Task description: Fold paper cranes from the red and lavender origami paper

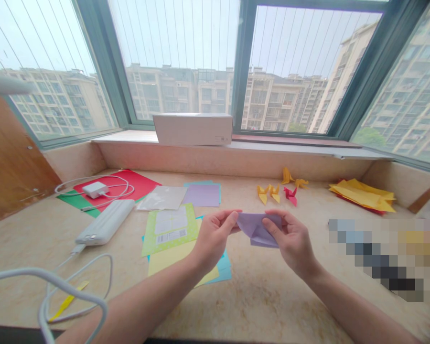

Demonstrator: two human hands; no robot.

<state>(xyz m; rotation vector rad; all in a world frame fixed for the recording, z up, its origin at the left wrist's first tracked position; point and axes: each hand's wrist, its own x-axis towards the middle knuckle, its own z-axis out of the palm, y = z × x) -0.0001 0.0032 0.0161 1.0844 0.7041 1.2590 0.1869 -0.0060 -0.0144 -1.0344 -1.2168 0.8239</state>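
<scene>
A purple sheet of origami paper, partly folded, is held up above the counter between both hands. My left hand pinches its left corner between thumb and fingers. On the other side, my right hand grips the right part, its thumb lying across the front face and its fingers behind. A crease and an overlapping flap show on the front; the back of the paper is hidden. Beyond the hands stand several small yellow folded paper figures and a red one.
Left of my hands lie a green-patterned packet, yellow sheets and purple paper. A white power bank with cables is farther left. Yellow paper is piled at right. A white box sits on the windowsill.
</scene>
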